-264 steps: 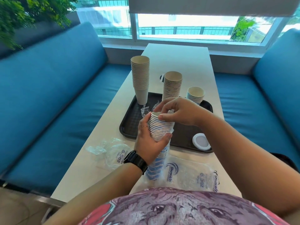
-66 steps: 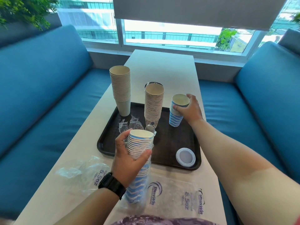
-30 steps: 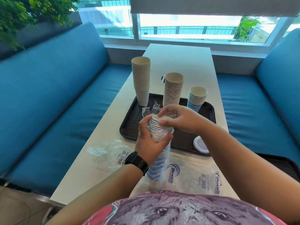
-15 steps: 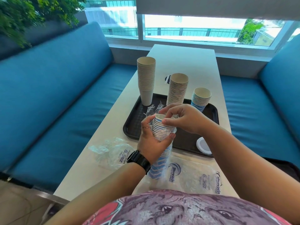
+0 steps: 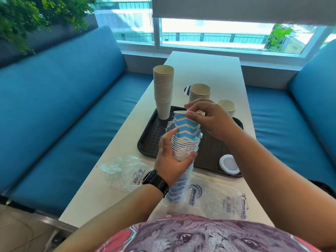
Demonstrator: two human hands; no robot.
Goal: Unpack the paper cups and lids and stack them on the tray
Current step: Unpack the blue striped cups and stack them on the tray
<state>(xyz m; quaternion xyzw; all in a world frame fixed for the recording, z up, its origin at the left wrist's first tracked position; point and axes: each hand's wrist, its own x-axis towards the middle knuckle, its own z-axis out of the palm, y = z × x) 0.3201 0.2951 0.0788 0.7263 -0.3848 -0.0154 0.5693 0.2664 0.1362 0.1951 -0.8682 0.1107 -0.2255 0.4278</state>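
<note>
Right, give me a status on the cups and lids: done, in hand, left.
Done: three cup stacks stand on the black tray, the tallest at its far left, plus one white lid. Two empty plastic sleeves lie on the table. In hand: the left hand grips the sleeved blue zigzag stack while the right hand pinches a cup by the rim, part-way out. Left: the rest of that stack. No more lids show.

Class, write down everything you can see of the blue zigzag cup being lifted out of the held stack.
The blue zigzag cup looks like paper, with cream chevron bands and a pale rim. It stands upright, partly raised, its base still inside the held stack, which has clear plastic wrap round it. The right hand pinches its rim; the left hand grips the stack, above the tray.
</note>
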